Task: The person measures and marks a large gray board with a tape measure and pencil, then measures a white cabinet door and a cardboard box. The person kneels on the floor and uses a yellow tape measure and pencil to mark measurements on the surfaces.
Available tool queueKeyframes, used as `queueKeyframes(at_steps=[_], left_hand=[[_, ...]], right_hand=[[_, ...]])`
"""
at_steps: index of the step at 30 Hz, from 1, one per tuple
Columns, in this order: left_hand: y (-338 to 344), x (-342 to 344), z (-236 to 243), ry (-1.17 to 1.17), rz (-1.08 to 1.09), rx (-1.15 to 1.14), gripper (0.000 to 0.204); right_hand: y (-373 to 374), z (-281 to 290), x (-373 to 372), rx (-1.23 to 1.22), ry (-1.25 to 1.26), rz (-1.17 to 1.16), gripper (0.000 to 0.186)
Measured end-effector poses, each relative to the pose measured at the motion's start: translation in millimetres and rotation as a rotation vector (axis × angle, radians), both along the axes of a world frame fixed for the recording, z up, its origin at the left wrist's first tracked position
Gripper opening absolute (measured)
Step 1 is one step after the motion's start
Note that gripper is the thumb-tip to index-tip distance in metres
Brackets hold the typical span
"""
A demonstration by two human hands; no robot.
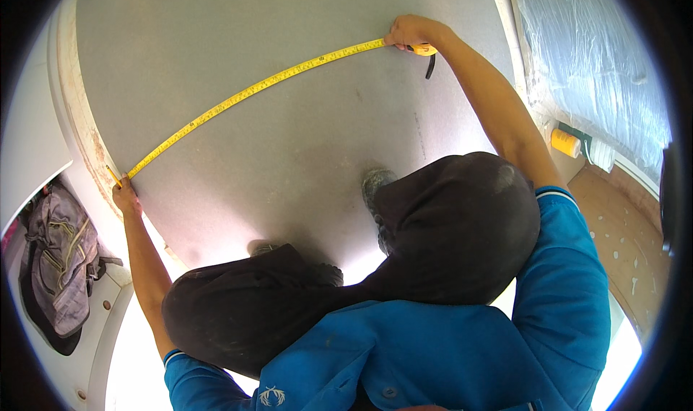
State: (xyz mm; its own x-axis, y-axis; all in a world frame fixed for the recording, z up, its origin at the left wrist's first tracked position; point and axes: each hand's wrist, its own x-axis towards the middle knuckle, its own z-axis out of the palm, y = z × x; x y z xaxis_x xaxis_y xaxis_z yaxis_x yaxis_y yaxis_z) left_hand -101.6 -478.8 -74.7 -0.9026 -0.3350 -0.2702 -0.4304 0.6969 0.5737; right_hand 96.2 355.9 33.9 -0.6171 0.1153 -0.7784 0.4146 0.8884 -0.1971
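Observation:
A yellow tape measure blade (254, 88) stretches in a curve across a large grey board (289, 133). At the board's left edge, my left hand (126, 197) is closed on the blade's end, with a thin yellow pencil (113, 176) also sticking out of its fingers. Toward the far right of the board, my right hand (414, 31) grips the tape measure case (423, 49), which is mostly hidden by the fingers. A black strap (431, 67) hangs from the case. My knees are bent, and my shoes rest on the board's near part.
A worn purple-grey backpack (65, 256) lies on a white surface at the left. Clear plastic sheeting (595, 64) covers something at the far right. Near it are a yellow roll (565, 143) and a brown, paint-spotted board (613, 227).

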Motion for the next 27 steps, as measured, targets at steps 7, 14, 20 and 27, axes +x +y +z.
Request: queueKeyframes(at_steps=[7, 14, 20, 27], left_hand=[[11, -2, -12, 0.030, -0.008, -0.019, 0.046], [14, 2, -15, 0.075, 0.018, 0.026, 0.046], [13, 2, -12, 0.068, 0.022, -0.011, 0.044], [11, 0, -7, 0.040, -0.022, -0.043, 0.044]], right_hand=[[4, -6, 12, 0.116, 0.124, -0.010, 0.064], [-10, -1, 12, 0.315, 0.218, 0.061, 0.065], [-18, 6, 22, 0.345, 0.249, 0.065, 0.065], [-23, 10, 27, 0.384, 0.206, 0.090, 0.065]])
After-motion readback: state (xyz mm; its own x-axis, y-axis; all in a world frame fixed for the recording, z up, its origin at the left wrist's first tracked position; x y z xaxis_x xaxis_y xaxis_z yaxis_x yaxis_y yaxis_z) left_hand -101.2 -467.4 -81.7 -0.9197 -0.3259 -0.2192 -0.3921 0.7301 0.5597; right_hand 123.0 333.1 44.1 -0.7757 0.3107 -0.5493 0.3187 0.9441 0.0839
